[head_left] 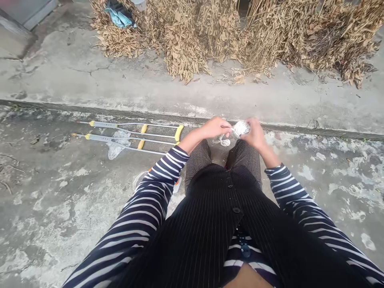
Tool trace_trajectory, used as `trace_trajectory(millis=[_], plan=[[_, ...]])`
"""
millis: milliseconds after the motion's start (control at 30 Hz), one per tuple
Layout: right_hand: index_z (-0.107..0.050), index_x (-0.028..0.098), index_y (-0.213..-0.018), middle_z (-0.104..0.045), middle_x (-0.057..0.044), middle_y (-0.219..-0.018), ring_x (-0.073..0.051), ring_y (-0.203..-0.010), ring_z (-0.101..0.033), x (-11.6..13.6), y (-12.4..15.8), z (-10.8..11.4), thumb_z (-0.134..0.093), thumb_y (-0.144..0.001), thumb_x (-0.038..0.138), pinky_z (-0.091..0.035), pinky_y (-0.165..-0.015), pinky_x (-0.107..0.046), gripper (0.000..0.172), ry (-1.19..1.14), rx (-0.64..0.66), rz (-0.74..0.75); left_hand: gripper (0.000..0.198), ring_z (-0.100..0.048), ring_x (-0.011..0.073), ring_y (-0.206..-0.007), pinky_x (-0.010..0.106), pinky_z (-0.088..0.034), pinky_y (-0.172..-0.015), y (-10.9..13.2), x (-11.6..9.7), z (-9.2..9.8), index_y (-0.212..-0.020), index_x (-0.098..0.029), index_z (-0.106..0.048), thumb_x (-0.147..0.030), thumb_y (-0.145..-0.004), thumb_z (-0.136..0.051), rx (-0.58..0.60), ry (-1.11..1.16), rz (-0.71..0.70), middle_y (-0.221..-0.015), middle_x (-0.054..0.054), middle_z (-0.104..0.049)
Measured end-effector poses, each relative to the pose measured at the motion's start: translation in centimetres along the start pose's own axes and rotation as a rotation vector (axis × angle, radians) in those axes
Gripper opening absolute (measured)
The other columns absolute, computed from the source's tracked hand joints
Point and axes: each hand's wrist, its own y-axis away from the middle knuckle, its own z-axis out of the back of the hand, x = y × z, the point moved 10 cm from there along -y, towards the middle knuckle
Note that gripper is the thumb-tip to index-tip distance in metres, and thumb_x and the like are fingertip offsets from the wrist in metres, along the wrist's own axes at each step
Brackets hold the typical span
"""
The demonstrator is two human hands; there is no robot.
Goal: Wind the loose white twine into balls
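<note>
Above my knees, my right hand (255,135) is closed around the side of a ball of white cord (240,128). Just left of it, my left hand (216,127) pinches what looks like a strand of the cord at its fingertips. A smaller white bundle with loose loops (225,141) shows below my left fingers, between my knees. Whether it hangs or lies on the ground, I cannot tell.
Two metal crutches (132,135) with yellow pads lie on the concrete to my left, with a clear plastic bag (118,145) at them. A low concrete step (192,94) runs across in front. Dry stalks (186,40) and a blue cloth (119,17) are on it.
</note>
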Motion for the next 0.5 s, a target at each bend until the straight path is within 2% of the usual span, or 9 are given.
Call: trace_trajectory(millis=[67, 133, 200, 233, 300, 367, 433, 500], plan=[[-0.056, 0.021, -0.099, -0.060, -0.006, -0.103, -0.029, -0.100, -0.059, 0.8, 1.7, -2.6, -0.074, -0.052, 0.015, -0.051, -0.089, -0.045, 0.051, -0.145, 0.213, 0.019, 0.022, -0.057, 0.0113, -0.065, 0.023, -0.042, -0.069, -0.5, 0.0, 1.6, -0.073, -0.014, -0.075, -0.029, -0.083, -0.064, -0.038, -0.087, -0.011, -0.070, 0.002, -0.072], [-0.057, 0.022, -0.097, -0.062, -0.002, -0.097, -0.025, -0.096, -0.061, 2.3, 3.5, -3.9, -0.077, -0.052, 0.020, -0.051, -0.085, -0.039, 0.049, -0.396, 0.402, 0.030, 0.018, -0.059, 0.0120, -0.069, 0.024, -0.043, -0.073, -1.2, 0.1, 2.0, -0.075, -0.015, -0.075, -0.027, -0.082, -0.065, -0.042, -0.133, -0.040, -0.072, 0.001, -0.072], [-0.059, 0.022, -0.095, -0.064, 0.000, -0.094, -0.022, -0.092, -0.062, 3.8, 4.5, -3.6, -0.083, -0.051, 0.025, -0.051, -0.080, -0.035, 0.051, -0.640, 0.504, 0.023, 0.019, -0.062, 0.0127, -0.073, 0.025, -0.044, -0.077, -1.7, 0.2, 1.5, -0.078, -0.015, -0.076, -0.029, -0.084, -0.065, -0.043, -0.092, -0.065, -0.075, 0.002, -0.074], [-0.059, 0.023, -0.095, -0.065, 0.000, -0.094, -0.022, -0.091, -0.062, 4.2, 4.6, -2.9, -0.085, -0.050, 0.027, -0.051, -0.077, -0.033, 0.052, -0.733, 0.498, 0.010, 0.021, -0.062, 0.0131, -0.074, 0.025, -0.045, -0.077, -2.0, 0.5, 1.2, -0.079, -0.014, -0.076, -0.031, -0.086, -0.064, -0.055, -0.046, -0.065, -0.077, 0.002, -0.074], [-0.059, 0.024, -0.096, -0.066, -0.002, -0.098, -0.022, -0.088, -0.063, 4.2, 3.7, -0.7, -0.088, -0.049, 0.030, -0.052, -0.070, -0.033, 0.056, -0.852, 0.388, -0.032, 0.026, -0.063, 0.0135, -0.075, 0.026, -0.046, -0.076, -2.2, 1.1, 0.3, -0.078, -0.013, -0.074, -0.033, -0.088, -0.061, -0.093, 0.053, -0.043, -0.078, 0.003, -0.074], [-0.058, 0.025, -0.099, -0.066, -0.004, -0.106, -0.022, -0.086, -0.063, 3.5, 2.1, 1.9, -0.086, -0.053, 0.034, -0.053, -0.063, -0.033, 0.055, -0.899, 0.207, -0.060, 0.029, -0.062, 0.0138, -0.073, 0.025, -0.047, -0.074, -2.0, 1.8, -1.0, -0.074, -0.013, -0.073, -0.035, -0.088, -0.062, -0.097, 0.112, -0.002, -0.075, 0.003, -0.073], [-0.054, 0.026, -0.102, -0.064, -0.006, -0.112, -0.022, -0.084, -0.063, 2.3, 0.4, 4.4, -0.081, -0.059, 0.033, -0.054, -0.060, -0.035, 0.051, -0.880, -0.006, -0.071, 0.031, -0.062, 0.0139, -0.070, 0.025, -0.047, -0.071, -1.6, 1.9, -2.4, -0.070, -0.013, -0.072, -0.038, -0.087, -0.064, -0.057, 0.135, 0.030, -0.070, 0.003, -0.072], [-0.051, 0.025, -0.100, -0.062, -0.008, -0.113, -0.023, -0.089, -0.062, 1.0, -0.8, 6.0, -0.080, -0.058, 0.026, -0.056, -0.062, -0.038, 0.052, -0.777, -0.196, -0.084, 0.034, -0.060, 0.0133, -0.065, 0.024, -0.046, -0.067, -1.0, 1.3, -3.3, -0.067, -0.013, -0.071, -0.040, -0.087, -0.065, -0.011, 0.142, 0.039, -0.066, 0.003, -0.071]])
